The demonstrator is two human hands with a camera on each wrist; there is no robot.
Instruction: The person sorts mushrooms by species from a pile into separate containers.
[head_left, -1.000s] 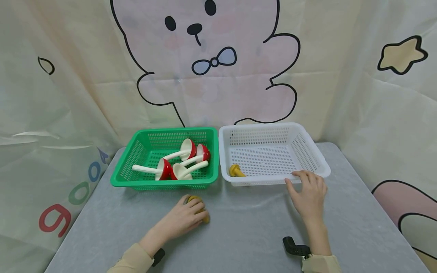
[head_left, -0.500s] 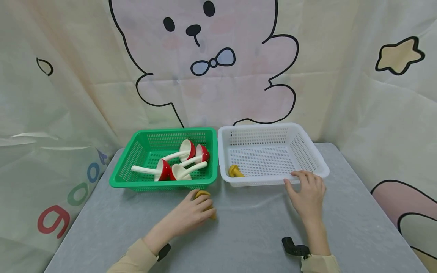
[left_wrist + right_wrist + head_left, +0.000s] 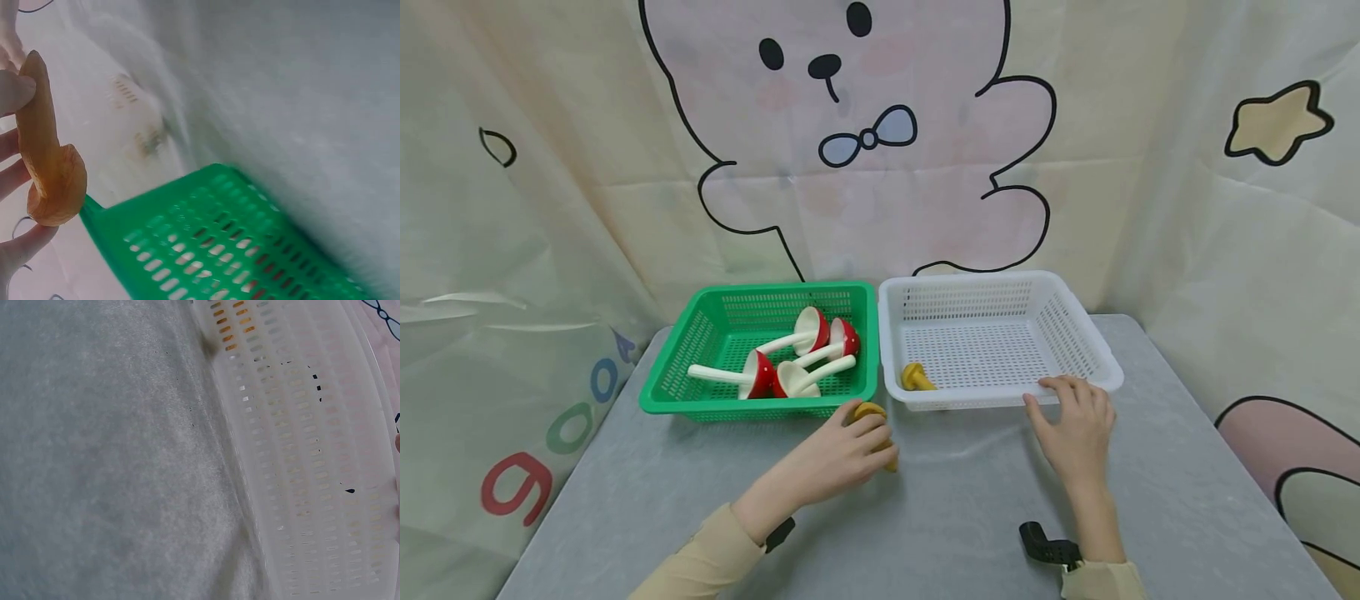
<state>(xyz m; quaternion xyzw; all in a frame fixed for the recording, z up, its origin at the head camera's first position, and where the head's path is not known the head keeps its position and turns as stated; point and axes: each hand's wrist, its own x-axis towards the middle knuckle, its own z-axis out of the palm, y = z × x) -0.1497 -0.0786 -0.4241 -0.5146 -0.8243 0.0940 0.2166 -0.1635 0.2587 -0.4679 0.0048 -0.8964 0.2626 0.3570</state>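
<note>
My left hand (image 3: 842, 457) grips a toy mushroom (image 3: 59, 181), yellow-brown with a thick stem, just in front of the gap between two baskets. In the left wrist view its cap lies near one fingertip and its stem between the other digits. My right hand (image 3: 1077, 429) rests its fingers on the front rim of the white basket (image 3: 970, 400), thumb in front of the wall. Inside that basket a smaller yellow mushroom (image 3: 916, 377) lies at the front left corner. The green basket (image 3: 737, 409) beside it holds several red-capped mushrooms (image 3: 761, 374) with white stems.
Both baskets stand side by side on a grey cloth-covered table (image 3: 955, 517), close to a printed curtain (image 3: 1112, 167) at the back. The green basket's perforated wall (image 3: 187, 250) is near the left hand. Black wrist mounts (image 3: 1048, 546) show at the sleeves.
My left hand has moved right and forward with the mushroom, from in front of the green basket to near the gap between baskets. The right hand stays at the white rim.
</note>
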